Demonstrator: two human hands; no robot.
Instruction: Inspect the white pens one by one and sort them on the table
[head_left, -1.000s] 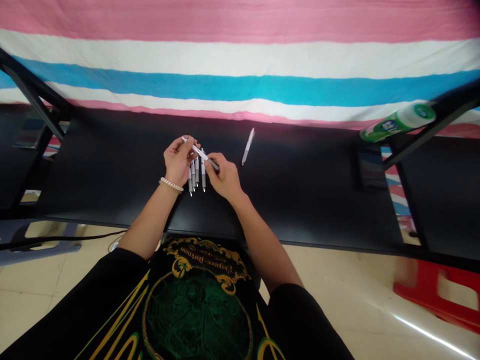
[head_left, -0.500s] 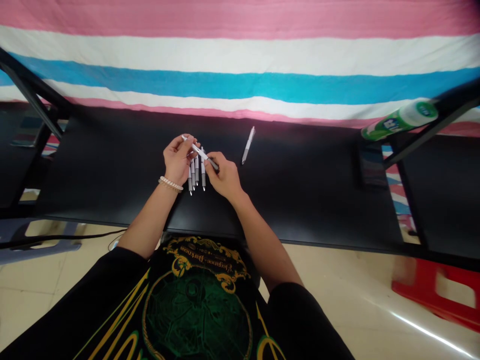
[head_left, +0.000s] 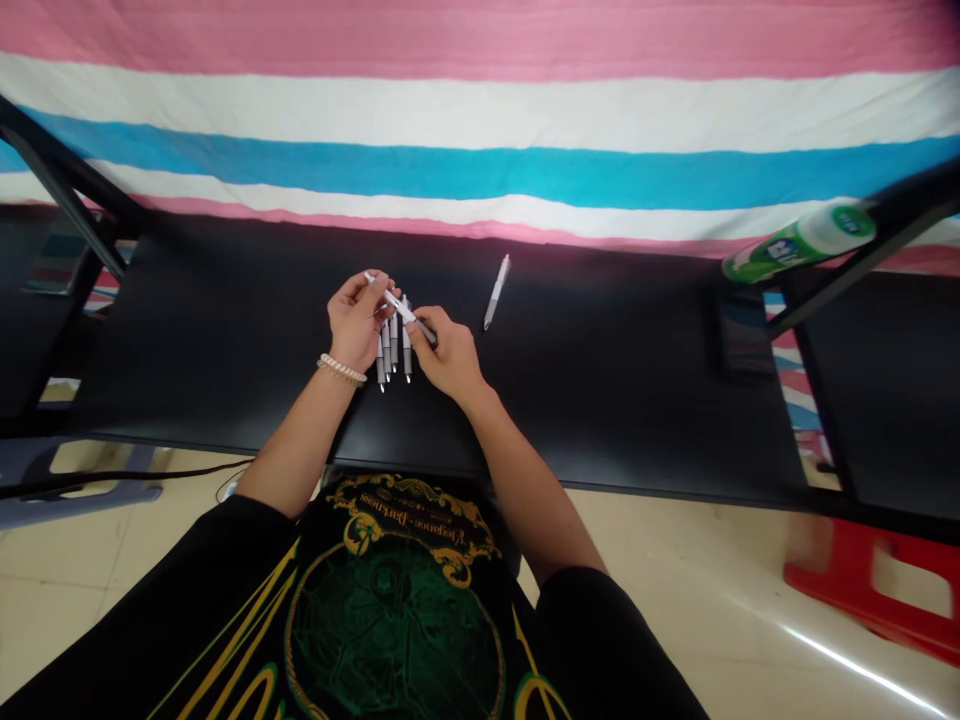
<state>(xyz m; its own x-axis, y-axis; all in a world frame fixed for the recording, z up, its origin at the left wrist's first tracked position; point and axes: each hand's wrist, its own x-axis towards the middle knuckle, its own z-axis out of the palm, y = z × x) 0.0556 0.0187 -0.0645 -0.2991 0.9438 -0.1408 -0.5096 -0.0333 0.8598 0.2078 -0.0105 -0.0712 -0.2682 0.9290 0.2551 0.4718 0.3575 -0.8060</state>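
One white and grey pen (head_left: 401,308) is held slantwise between both hands. My left hand (head_left: 355,316) pinches its white upper end, and my right hand (head_left: 450,352) has its fingers closed around the grey lower part. Below the held pen, several similar pens (head_left: 387,358) lie side by side on the black table (head_left: 600,380), partly hidden by the hands. Another white and grey pen (head_left: 496,292) lies alone, to the right of my right hand.
A green and white canister (head_left: 799,242) is at the right, by a black metal frame (head_left: 877,240). Striped cloth (head_left: 480,110) hangs behind the table. A red stool (head_left: 862,575) stands at the lower right, and a grey stool (head_left: 142,480) at the lower left.
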